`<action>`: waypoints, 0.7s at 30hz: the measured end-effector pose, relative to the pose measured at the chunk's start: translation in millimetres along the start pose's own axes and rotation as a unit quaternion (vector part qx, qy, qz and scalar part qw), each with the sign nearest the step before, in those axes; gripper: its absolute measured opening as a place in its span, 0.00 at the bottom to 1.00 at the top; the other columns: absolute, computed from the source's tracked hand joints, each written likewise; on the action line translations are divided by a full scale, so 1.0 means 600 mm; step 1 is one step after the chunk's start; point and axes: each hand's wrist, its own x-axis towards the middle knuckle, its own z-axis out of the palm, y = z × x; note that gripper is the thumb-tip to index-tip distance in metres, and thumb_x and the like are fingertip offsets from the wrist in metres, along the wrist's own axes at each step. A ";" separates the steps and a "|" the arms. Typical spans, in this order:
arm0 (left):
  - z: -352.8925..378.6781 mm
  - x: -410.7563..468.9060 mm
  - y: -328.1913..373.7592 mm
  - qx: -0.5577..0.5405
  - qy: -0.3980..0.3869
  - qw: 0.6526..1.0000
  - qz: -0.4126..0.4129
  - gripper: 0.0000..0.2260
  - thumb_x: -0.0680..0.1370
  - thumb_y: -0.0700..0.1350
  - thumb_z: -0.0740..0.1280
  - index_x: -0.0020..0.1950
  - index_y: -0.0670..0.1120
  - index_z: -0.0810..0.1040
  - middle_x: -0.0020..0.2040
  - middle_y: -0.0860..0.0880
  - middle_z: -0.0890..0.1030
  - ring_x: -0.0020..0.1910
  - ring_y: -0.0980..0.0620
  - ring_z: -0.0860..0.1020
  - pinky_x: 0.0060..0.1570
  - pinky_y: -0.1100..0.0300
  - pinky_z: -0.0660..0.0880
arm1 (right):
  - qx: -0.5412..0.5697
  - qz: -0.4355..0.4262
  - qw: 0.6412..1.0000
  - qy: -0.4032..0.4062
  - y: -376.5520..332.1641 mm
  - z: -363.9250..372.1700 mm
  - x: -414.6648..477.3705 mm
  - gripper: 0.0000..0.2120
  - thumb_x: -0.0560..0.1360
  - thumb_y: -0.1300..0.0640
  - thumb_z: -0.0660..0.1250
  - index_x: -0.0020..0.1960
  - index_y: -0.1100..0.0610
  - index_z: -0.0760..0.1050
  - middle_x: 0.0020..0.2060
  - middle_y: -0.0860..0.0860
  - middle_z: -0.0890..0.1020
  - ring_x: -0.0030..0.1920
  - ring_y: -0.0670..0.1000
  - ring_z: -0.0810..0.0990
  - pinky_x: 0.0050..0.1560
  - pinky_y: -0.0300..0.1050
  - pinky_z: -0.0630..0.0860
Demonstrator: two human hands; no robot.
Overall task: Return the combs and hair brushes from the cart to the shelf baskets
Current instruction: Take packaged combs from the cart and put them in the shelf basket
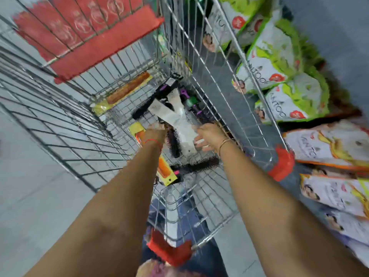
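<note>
Both my arms reach down into a wire shopping cart (83, 124). On its floor lie packaged combs and hair brushes: black round brushes (199, 165), white-carded brushes (179, 120), purple-handled ones (191, 101), an orange comb on a yellow card (165, 170) and a brown comb (127, 90) at the far end. My left hand (154, 134) is low over the pile, fingers curled down among the packs; whether it grips one is hidden. My right hand (209, 136) hovers with fingers spread, touching the white-carded brush pack.
The cart's red child-seat flap (89, 37) stands at the far end and red corner bumpers (281, 162) sit on its rim. Green-and-white and orange-and-white product bags (279, 56) are stacked on the right. Grey tiled floor (30, 186) lies to the left.
</note>
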 end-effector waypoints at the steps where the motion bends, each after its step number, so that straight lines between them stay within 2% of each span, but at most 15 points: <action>1: -0.003 0.010 -0.006 -0.004 0.030 0.999 -0.016 0.05 0.77 0.41 0.63 0.43 0.40 0.73 0.48 0.43 0.75 0.41 0.47 0.75 0.43 0.59 0.71 | -0.061 -0.008 0.998 0.029 0.002 0.005 0.014 0.17 0.77 0.50 0.62 0.63 0.56 0.69 0.60 0.60 0.77 0.48 0.55 0.80 0.39 0.45 0.80; 2: -0.002 0.024 -0.013 0.012 0.096 0.995 -0.038 0.10 0.76 0.42 0.64 0.55 0.38 0.73 0.53 0.40 0.75 0.49 0.45 0.76 0.48 0.57 0.71 | -0.134 -0.027 0.988 0.073 0.001 0.008 0.030 0.17 0.76 0.51 0.64 0.62 0.56 0.71 0.60 0.58 0.78 0.47 0.54 0.80 0.39 0.45 0.80; 3: -0.001 0.031 -0.025 0.033 0.144 0.986 -0.071 0.19 0.76 0.44 0.65 0.64 0.38 0.69 0.59 0.38 0.74 0.57 0.42 0.74 0.54 0.54 0.71 | -0.199 -0.057 0.971 0.116 0.010 0.012 0.046 0.16 0.75 0.52 0.66 0.60 0.56 0.72 0.59 0.56 0.78 0.48 0.54 0.80 0.44 0.47 0.80; 4: -0.003 0.033 -0.040 0.047 0.180 0.978 -0.091 0.24 0.75 0.46 0.66 0.68 0.39 0.65 0.64 0.38 0.72 0.63 0.41 0.72 0.58 0.52 0.71 | -0.252 -0.090 0.952 0.150 0.015 0.019 0.061 0.15 0.74 0.52 0.67 0.59 0.56 0.73 0.59 0.56 0.79 0.50 0.55 0.80 0.49 0.49 0.80; 6: 0.001 0.038 -0.057 0.054 0.223 0.967 -0.108 0.29 0.73 0.51 0.68 0.69 0.40 0.63 0.67 0.39 0.70 0.66 0.42 0.69 0.61 0.51 0.70 | -0.325 -0.147 0.918 0.173 0.016 0.028 0.090 0.16 0.73 0.52 0.68 0.58 0.56 0.73 0.59 0.56 0.77 0.55 0.57 0.77 0.56 0.52 0.77; 8: 0.013 0.048 -0.073 -0.022 0.224 0.966 -0.126 0.31 0.71 0.51 0.71 0.67 0.39 0.63 0.66 0.38 0.72 0.64 0.40 0.72 0.59 0.49 0.72 | -0.409 -0.180 0.881 0.153 0.014 0.036 0.117 0.22 0.72 0.51 0.69 0.62 0.57 0.70 0.62 0.57 0.73 0.61 0.58 0.72 0.58 0.53 0.74; 10: 0.027 0.055 -0.089 -0.150 0.227 0.953 -0.130 0.25 0.72 0.44 0.71 0.65 0.38 0.65 0.58 0.38 0.77 0.52 0.40 0.77 0.46 0.56 0.74 | -0.485 -0.198 0.842 0.133 0.021 0.047 0.136 0.29 0.69 0.49 0.71 0.65 0.57 0.66 0.64 0.58 0.71 0.63 0.59 0.68 0.59 0.53 0.72; 11: 0.034 0.057 -0.097 -0.190 0.238 0.945 -0.117 0.20 0.73 0.40 0.69 0.62 0.39 0.67 0.50 0.40 0.79 0.43 0.43 0.77 0.39 0.61 0.72 | -0.508 -0.206 0.826 0.133 0.027 0.050 0.141 0.31 0.68 0.48 0.72 0.66 0.57 0.65 0.64 0.59 0.70 0.64 0.59 0.67 0.59 0.53 0.72; 13: 0.039 0.058 -0.103 -0.211 0.253 0.940 -0.091 0.07 0.74 0.37 0.67 0.47 0.43 0.69 0.32 0.49 0.77 0.29 0.53 0.73 0.24 0.70 0.67 | -0.521 -0.226 0.810 0.144 0.035 0.050 0.151 0.31 0.68 0.48 0.72 0.64 0.58 0.65 0.62 0.59 0.70 0.63 0.59 0.67 0.57 0.53 0.73; 14: 0.038 0.064 -0.108 -0.212 0.252 0.940 -0.086 0.08 0.74 0.36 0.67 0.41 0.44 0.69 0.29 0.50 0.77 0.28 0.54 0.74 0.21 0.68 0.65 | -0.513 -0.233 0.813 0.146 0.038 0.048 0.154 0.29 0.68 0.49 0.72 0.64 0.58 0.65 0.61 0.59 0.71 0.62 0.59 0.67 0.57 0.53 0.73; 16: 0.038 0.071 -0.114 -0.209 0.253 0.941 -0.081 0.07 0.75 0.38 0.66 0.40 0.44 0.70 0.41 0.43 0.79 0.39 0.50 0.76 0.34 0.61 0.70 | -0.504 -0.250 0.814 0.143 0.040 0.046 0.156 0.25 0.70 0.52 0.71 0.63 0.58 0.66 0.60 0.59 0.72 0.62 0.59 0.68 0.56 0.52 0.73; 17: 0.038 0.069 -0.113 -0.201 0.261 0.940 -0.084 0.02 0.76 0.39 0.65 0.44 0.43 0.73 0.48 0.39 0.79 0.45 0.47 0.77 0.41 0.58 0.71 | -0.502 -0.266 0.809 0.149 0.041 0.044 0.157 0.22 0.72 0.54 0.68 0.62 0.58 0.67 0.60 0.58 0.73 0.61 0.59 0.69 0.55 0.51 0.74; 18: 0.042 0.071 -0.115 -0.197 0.273 0.938 -0.087 0.04 0.77 0.40 0.63 0.50 0.40 0.73 0.54 0.36 0.79 0.51 0.43 0.77 0.45 0.57 0.70 | -0.495 -0.281 0.806 0.162 0.041 0.043 0.155 0.18 0.73 0.56 0.65 0.61 0.59 0.69 0.58 0.58 0.75 0.59 0.58 0.71 0.54 0.51 0.74; 19: 0.046 0.069 -0.113 -0.195 0.283 0.935 -0.085 0.06 0.78 0.41 0.61 0.54 0.40 0.71 0.57 0.35 0.78 0.55 0.41 0.76 0.43 0.58 0.67 | -0.479 -0.292 0.807 0.184 0.042 0.043 0.151 0.15 0.74 0.58 0.62 0.60 0.59 0.70 0.56 0.58 0.76 0.57 0.58 0.73 0.52 0.51 0.75; 21: 0.056 0.060 -0.106 -0.181 0.300 0.933 -0.076 0.04 0.80 0.41 0.56 0.53 0.42 0.65 0.59 0.34 0.77 0.57 0.38 0.76 0.39 0.60 0.61 | -0.431 -0.302 0.817 0.236 0.043 0.046 0.140 0.12 0.76 0.60 0.59 0.57 0.61 0.73 0.52 0.59 0.79 0.53 0.59 0.76 0.49 0.51 0.75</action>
